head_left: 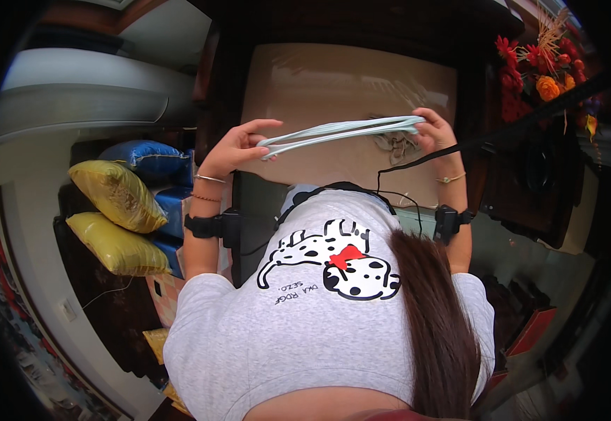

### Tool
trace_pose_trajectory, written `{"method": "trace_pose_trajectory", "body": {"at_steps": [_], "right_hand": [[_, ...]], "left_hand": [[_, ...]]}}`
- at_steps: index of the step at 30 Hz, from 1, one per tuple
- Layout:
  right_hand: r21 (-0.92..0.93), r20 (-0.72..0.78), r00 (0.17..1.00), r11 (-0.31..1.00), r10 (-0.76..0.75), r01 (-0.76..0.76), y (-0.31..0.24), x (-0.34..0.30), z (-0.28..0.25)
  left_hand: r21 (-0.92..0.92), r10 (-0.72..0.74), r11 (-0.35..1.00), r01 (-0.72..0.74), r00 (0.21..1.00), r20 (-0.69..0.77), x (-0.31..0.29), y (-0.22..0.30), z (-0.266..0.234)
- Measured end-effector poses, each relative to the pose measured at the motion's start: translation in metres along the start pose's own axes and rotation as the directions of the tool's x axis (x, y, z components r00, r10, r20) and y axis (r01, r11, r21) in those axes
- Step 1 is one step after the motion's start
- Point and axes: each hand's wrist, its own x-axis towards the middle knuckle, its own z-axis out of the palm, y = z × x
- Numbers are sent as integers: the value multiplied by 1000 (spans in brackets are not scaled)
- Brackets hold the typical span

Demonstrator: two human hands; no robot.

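Observation:
A pale mint-green loop of soft cord-like strands [340,129] is stretched nearly level between my two hands, above a beige tabletop [305,84]. My left hand [238,146] grips its left end between thumb and fingers, with the index finger reaching out past the loop. At the other end, slightly higher, the fingers of my right hand [434,133] are closed round the bunched strands. A narrow gap runs between the loop's upper and lower strands. Behind its right part, a crumpled greyish bundle [395,149], perhaps cloth, lies on the table, partly covered by the strands.
A black cable [488,133] crosses near my right wrist and hangs over the table's near side. Red and orange artificial flowers [544,70] stand at the far right. Yellow cushions [116,196] and blue cushions [144,156], plastic-wrapped, are piled at the left.

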Motion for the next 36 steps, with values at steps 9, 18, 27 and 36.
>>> {"method": "trace_pose_trajectory", "body": {"at_steps": [9, 18, 27, 36], "right_hand": [[-473, -172, 890, 828, -423, 302, 17, 20, 18], [-636, 397, 866, 588, -306, 499, 28, -20, 153], [-451, 206, 978, 890, 28, 69, 35, -10, 102], [152, 565, 745, 843, 354, -516, 52, -13, 124]], "left_hand": [[-157, -121, 978, 137, 987, 109, 39, -33, 38], [-441, -196, 874, 202, 979, 60, 67, -23, 66], [-146, 12, 989, 21, 975, 222, 35, 19, 63], [-17, 69, 998, -67, 960, 272, 28, 23, 57]]}}
